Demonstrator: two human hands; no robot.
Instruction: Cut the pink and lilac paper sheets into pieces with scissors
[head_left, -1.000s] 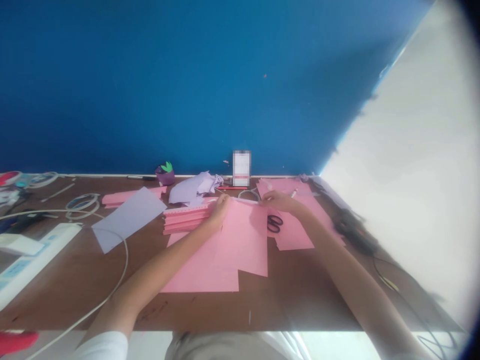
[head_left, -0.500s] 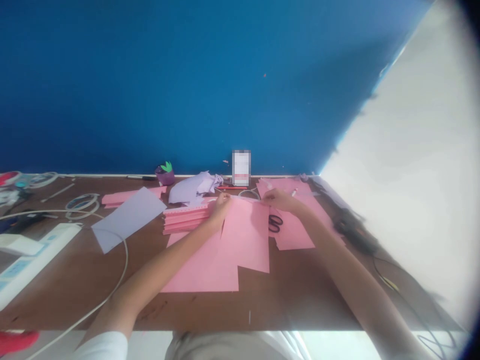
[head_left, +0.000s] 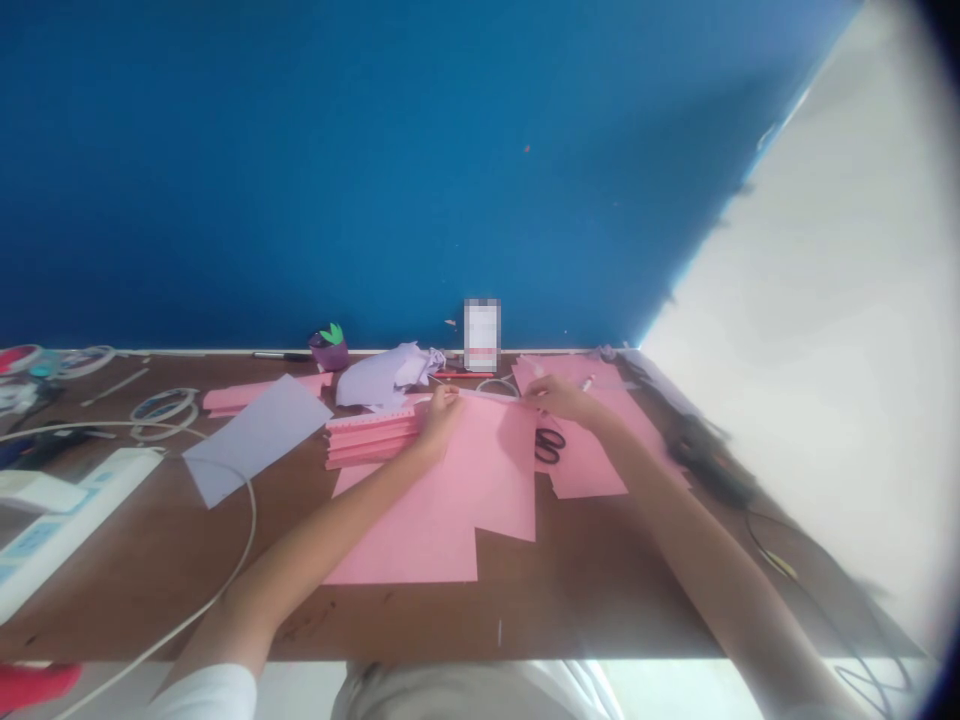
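Observation:
A pink paper sheet (head_left: 495, 460) is stretched between my hands along its far edge, where a pale strip shows. My left hand (head_left: 442, 412) pinches the far left corner. At the far right corner, the fingers of my right hand (head_left: 556, 396) are closed on the same sheet. Beneath it lies another pink sheet (head_left: 405, 535), flat on the table. Just left of my left hand sits a pleated pink paper stack (head_left: 371, 438). Black-handled scissors (head_left: 550, 446) rest on more pink paper (head_left: 592, 470) below my right hand; their blades are hard to make out.
Lilac paper (head_left: 259, 440) and a white power strip (head_left: 67, 520) with a looping cable lie to the left. Crumpled lilac paper (head_left: 382, 375) and a purple pot (head_left: 328, 350) stand near the blue wall (head_left: 375, 180). A dark tool (head_left: 709, 465) with a cord lies right.
Almost nothing differs. The held pink sheet has shifted very slightly, and both hands keep their grip at its far corners.

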